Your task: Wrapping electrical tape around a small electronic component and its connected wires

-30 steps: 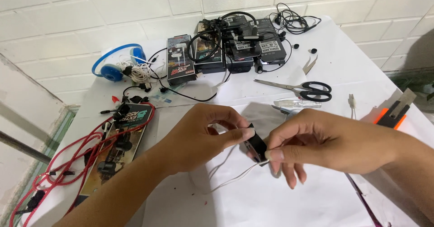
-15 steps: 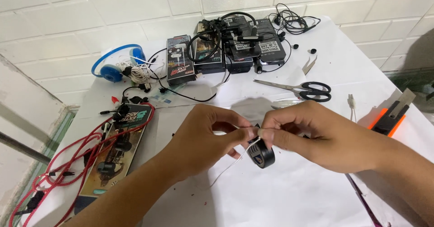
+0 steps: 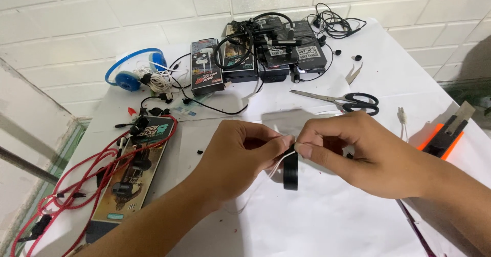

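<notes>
Both hands met over the white table: the left hand and right hand each had its grip pinched tight on a thin white wire, a black tape roll dangling just beneath. Wrapping looked midway, the wire's tail trailing loose, scissors lying idle behind.

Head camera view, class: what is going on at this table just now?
A person pinches a thin white wire between the fingertips of the left hand and right hand, which meet over a white table. A black tape roll hangs just under the fingers. Scissors lie beyond the hands, boxed earphones and blue headphones sit near the wall, and a red cable trails at the left.
</notes>
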